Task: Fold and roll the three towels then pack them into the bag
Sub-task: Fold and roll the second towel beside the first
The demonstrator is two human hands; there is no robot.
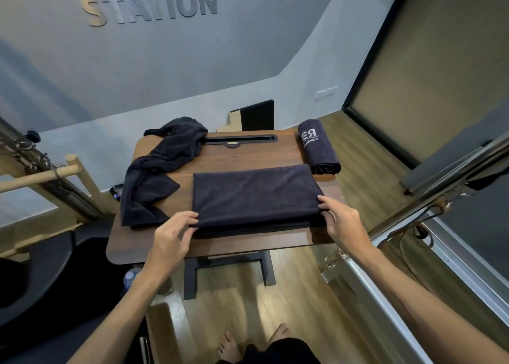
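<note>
Dark navy terry covers much of a walnut-brown table point(228, 246) as a person works on three towels, seen from a head-worn camera. At far left, a pale wooden rail point(41, 174) and a metal frame point(30, 154) stand beside the table. On the table's left side a loose towel point(157, 170) lies crumpled, one end bunched at the back edge and the other end spread toward the front left corner. Just right of it, the left hand point(173, 235) pinches the near left corner of a folded towel point(253, 195), fingers curled over the top layer and thumb below. That towel lies flat as a wide rectangle across the middle of the table, its layered edges showing along the near side. Behind it a black slot point(239, 139) runs along the back of the tabletop, and a black panel point(256, 115) leans against the grey wall, which carries the raised word "STATION" point(150, 5). The right hand point(340, 219) grips the folded towel's near right corner in the same manner, fingertips on top. At the back right corner a rolled towel point(319, 148) with white lettering rests on the table, close to the folded one. No bag can be made out. Bare feet point(253, 341) stand on the wood floor below.
</note>
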